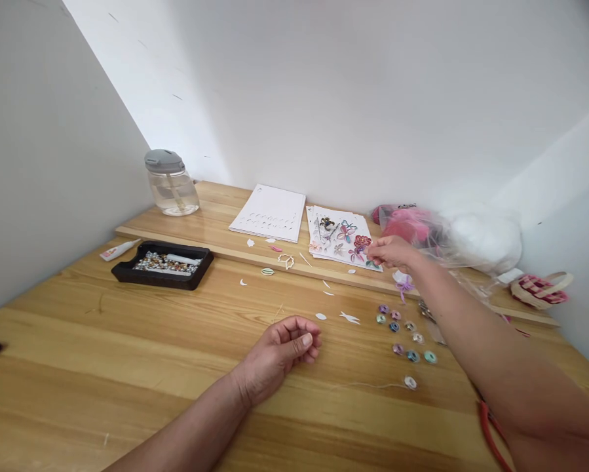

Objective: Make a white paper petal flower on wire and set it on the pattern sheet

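My right hand (pixel 391 253) reaches out over the right edge of a white sheet stack (pixel 343 259), thumb and fingers pinched together. Whatever sits between these fingertips is too small to make out. Beside them on the sheets lie a red flower ornament (pixel 362 242), a purple-pink one (pixel 357 254) and a small green piece (pixel 371 265). Farther left are a blue-and-pink ornament (pixel 346 231), a dark gold one (pixel 327 223) and tweezers (pixel 331 231). My left hand (pixel 287 349) rests on the table, fingers loosely curled in, with nothing visible in them. White paper cutouts (pixel 350 318) lie just beyond it.
Several small wire spools (pixel 413 356) lie under my right forearm's left side. Red-handled pliers (pixel 491 429) are partly hidden by that arm. A black bead tray (pixel 162 265), glue tube (pixel 120 250), water bottle (pixel 171 183), white paper stack (pixel 269 213), bagged stuffing (pixel 485 236) and basket (pixel 540 290) stand around.
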`<control>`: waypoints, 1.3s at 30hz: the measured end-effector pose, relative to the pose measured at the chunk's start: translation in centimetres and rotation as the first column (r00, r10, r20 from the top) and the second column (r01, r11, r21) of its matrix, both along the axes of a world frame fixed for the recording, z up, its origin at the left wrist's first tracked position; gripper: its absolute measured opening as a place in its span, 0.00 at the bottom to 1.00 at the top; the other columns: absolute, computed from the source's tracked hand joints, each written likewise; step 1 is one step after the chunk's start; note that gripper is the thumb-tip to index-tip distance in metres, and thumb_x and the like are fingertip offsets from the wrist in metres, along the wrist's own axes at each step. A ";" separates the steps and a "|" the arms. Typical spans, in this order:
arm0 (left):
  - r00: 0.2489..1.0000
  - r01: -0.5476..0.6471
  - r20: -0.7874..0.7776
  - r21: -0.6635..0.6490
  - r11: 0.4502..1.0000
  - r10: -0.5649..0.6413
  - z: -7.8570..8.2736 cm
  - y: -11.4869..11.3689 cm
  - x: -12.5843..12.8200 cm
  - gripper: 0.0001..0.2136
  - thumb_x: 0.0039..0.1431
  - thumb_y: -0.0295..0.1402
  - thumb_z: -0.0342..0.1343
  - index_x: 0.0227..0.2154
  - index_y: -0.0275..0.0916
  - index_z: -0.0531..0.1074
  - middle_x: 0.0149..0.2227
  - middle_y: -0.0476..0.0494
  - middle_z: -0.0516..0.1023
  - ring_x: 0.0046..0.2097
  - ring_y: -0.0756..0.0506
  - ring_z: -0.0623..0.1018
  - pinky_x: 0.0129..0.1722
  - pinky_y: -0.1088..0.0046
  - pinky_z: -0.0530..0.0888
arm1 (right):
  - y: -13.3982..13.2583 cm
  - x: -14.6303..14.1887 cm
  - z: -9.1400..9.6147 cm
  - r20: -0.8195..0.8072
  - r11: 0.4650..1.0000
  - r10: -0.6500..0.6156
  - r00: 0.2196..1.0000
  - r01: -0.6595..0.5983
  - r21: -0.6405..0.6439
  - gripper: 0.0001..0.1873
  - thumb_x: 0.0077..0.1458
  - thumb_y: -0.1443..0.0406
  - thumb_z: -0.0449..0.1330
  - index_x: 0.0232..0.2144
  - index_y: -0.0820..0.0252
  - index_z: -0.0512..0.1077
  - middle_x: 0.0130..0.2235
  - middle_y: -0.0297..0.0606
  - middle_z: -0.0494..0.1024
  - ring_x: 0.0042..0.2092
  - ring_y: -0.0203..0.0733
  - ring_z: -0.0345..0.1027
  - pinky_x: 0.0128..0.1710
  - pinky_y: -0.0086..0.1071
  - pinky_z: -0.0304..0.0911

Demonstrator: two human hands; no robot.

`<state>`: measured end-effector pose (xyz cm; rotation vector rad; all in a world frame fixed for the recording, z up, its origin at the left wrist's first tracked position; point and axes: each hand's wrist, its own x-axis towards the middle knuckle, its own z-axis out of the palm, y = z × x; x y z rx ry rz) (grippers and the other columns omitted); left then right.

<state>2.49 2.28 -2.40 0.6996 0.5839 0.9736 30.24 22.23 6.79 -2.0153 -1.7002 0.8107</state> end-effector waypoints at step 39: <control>1.000 0.011 0.026 0.030 0.999 -0.012 -0.3 0.1 0.0 0.12 0.54 0.34 0.64 0.39 0.34 0.73 0.34 0.43 0.74 0.34 0.51 0.73 0.36 0.75 0.67 | -2.6 -3.3 -2.2 0.421 0.971 0.020 0.907 -0.119 0.209 0.11 0.48 0.57 0.61 0.23 0.57 0.76 0.25 0.33 0.76 0.29 0.38 0.65 0.27 0.30 0.50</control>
